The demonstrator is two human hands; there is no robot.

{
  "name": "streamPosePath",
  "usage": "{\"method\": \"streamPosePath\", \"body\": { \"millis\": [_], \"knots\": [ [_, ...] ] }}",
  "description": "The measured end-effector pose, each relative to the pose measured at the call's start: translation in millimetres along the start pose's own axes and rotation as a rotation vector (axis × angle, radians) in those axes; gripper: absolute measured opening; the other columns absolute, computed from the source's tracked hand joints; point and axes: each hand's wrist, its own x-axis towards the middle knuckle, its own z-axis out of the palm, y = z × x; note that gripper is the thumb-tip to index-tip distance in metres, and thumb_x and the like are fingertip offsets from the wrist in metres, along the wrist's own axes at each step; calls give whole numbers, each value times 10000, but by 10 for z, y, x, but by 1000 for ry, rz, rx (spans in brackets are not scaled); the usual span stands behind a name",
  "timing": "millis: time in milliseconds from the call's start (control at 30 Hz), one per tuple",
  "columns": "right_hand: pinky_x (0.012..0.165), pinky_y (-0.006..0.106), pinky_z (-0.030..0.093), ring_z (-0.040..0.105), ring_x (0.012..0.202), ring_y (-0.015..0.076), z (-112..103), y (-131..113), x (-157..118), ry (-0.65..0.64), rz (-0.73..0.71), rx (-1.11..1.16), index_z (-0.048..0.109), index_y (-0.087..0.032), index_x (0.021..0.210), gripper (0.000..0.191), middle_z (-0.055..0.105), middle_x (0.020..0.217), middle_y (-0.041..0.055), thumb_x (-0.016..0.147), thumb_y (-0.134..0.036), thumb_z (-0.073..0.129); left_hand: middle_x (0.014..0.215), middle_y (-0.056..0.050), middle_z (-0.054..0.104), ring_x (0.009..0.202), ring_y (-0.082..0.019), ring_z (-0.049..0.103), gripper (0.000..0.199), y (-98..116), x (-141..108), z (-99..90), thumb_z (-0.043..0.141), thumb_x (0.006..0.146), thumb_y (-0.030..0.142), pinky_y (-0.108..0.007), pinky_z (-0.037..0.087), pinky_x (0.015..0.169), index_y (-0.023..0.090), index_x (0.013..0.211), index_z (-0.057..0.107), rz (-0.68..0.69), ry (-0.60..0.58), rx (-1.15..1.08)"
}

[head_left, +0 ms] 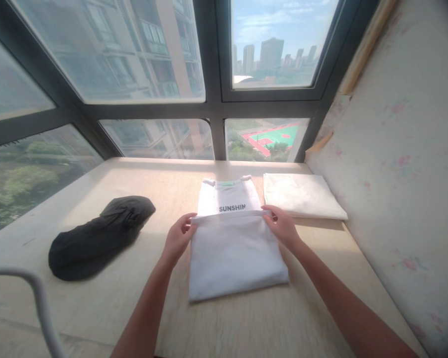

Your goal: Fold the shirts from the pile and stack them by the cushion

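A white T-shirt [235, 258] lies on the pale wooden surface in front of me, its lower part folded up over the upper part. Above the fold, dark lettering reading "SUNSHIN" and the neckline with a green label still show. My left hand [179, 234] pinches the left end of the folded edge between thumb and fingers. At the right end of the same edge, my right hand [281, 227] grips the cloth in a similar pinch. The edge runs nearly straight between both hands.
A crumpled black cloth item [100, 236] lies to the left. Folded white cloth [302, 195] rests at the back right, near the flowered wall [399, 179]. A curved pale tube [41, 298] stands at the lower left. Dark-framed windows [218, 109] border the far side.
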Motion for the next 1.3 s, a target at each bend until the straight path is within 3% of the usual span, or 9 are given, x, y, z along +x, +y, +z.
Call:
{"method": "streamPosePath", "body": {
  "millis": [100,167,233,333,433,567,767,1100,1300],
  "knots": [
    [919,393,542,674,1017,237,77,-97,41,3,-83,-185,659,-176,1227,391,706,1195,110,880,-162,480,915,-45,683,757,-178,661,498,-3,62,0,569,812,457,-305,548,678,168,1215,618,15,43,87],
    [1005,438,497,622,1154,273,177,-168,-18,-38,-176,-362,617,-137,1297,460,652,1294,153,870,-98,451,926,-70,690,851,-228,662,450,37,60,66,591,793,373,-395,552,801,161,1186,638,33,95,188],
    [1074,449,445,544,1269,289,293,-238,-147,-72,-288,-483,576,-105,1349,486,570,1403,173,884,-87,440,1094,-131,684,1074,-299,618,448,129,-21,195,595,786,294,-506,471,985,152,1209,635,74,150,273],
    [1143,452,370,422,1390,286,457,-308,-387,-119,-381,-536,535,-119,1402,467,480,1504,144,947,-171,445,1410,-171,552,1363,-343,432,481,300,-269,485,558,853,255,-566,297,1143,165,1324,584,239,142,435],
    [1165,523,301,351,1441,319,575,-299,-547,-193,-330,-593,527,-165,1427,471,421,1556,121,982,-304,462,1535,-138,451,1449,-359,334,499,353,-506,790,538,915,328,-607,228,1171,220,1401,544,418,31,725],
    [1172,563,243,329,1457,329,642,-225,-599,-257,-231,-661,505,-199,1458,499,377,1587,97,1001,-383,432,1574,-97,410,1453,-365,335,534,202,-611,984,485,957,436,-627,250,1151,278,1467,484,398,-43,912],
    [1184,538,227,308,1473,312,565,-253,-805,-261,-238,-673,502,-216,1467,502,354,1599,76,1000,-385,423,1601,-75,365,1466,-358,309,558,109,-791,966,447,974,450,-607,239,1149,284,1506,427,412,-33,973],
    [1194,542,220,289,1485,310,294,-353,-1763,-260,-376,-658,470,-257,1488,533,302,1622,63,961,-335,489,1574,-93,411,1442,-341,336,602,14,-1861,934,530,928,415,-546,68,1195,251,1501,444,574,104,1078],
    [1179,495,294,340,1465,288,190,-325,-1934,-237,-419,-637,483,-247,1476,522,358,1597,61,961,-334,501,1511,-88,502,1384,-307,429,561,38,-2028,813,552,889,387,-498,64,1220,219,1424,538,656,172,1099]
  ]
}}
